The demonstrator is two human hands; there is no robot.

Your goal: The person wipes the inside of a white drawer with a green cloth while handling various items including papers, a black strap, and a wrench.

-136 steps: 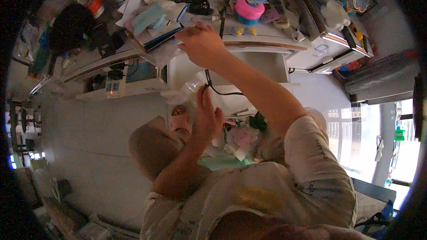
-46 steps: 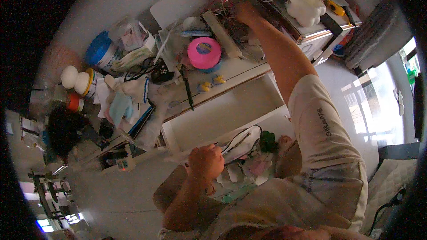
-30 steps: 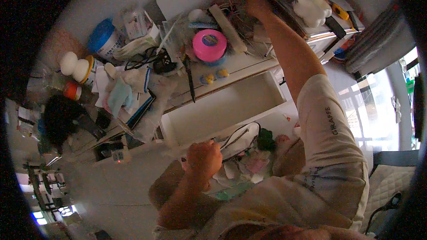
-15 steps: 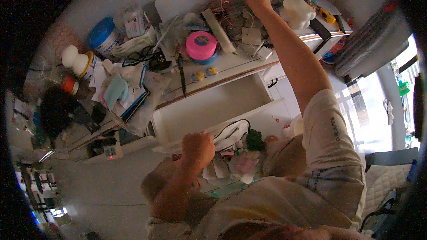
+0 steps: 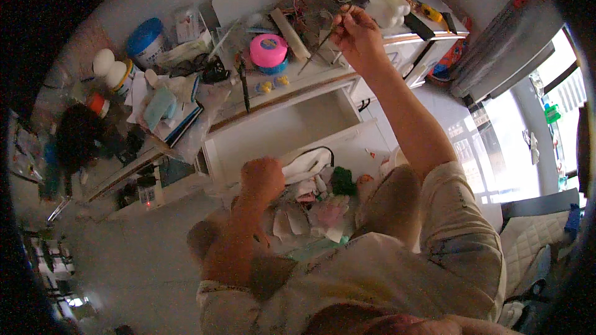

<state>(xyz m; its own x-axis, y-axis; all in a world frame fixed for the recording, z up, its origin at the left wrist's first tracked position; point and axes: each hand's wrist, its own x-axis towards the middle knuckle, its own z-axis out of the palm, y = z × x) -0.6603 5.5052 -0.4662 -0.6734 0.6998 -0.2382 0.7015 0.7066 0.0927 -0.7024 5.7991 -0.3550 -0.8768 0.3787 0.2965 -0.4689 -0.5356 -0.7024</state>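
My right hand (image 5: 359,34) is raised over the back right of the cabinet top. Its fingers pinch a long, thin, dark stick (image 5: 318,51) that slants down and left towards the pink-lidded tub. My left hand (image 5: 262,178) is curled closed at the front edge of the pulled-out white drawer (image 5: 273,139). What that hand grips, if anything, is hidden. Just right of it lies a white pouch-like thing with a black edge (image 5: 308,162). A dark green bundle (image 5: 343,181) rests beside the pouch, above a heap of pale and pink items (image 5: 329,212).
The cabinet top holds a round pink-lidded tub (image 5: 268,51), a black pen-like tool (image 5: 244,84), small yellow-and-blue pieces (image 5: 273,84) and a white block-shaped strip (image 5: 289,34). Left stand a blue-lidded bucket (image 5: 148,42) and papers (image 5: 177,115). A white lobed object (image 5: 386,9) stands right.
My right hand has come down and nearer from the back edge, and the thin stick now shows in its fingers. My left hand stays closed by the drawer front. The whole view has shifted slightly.
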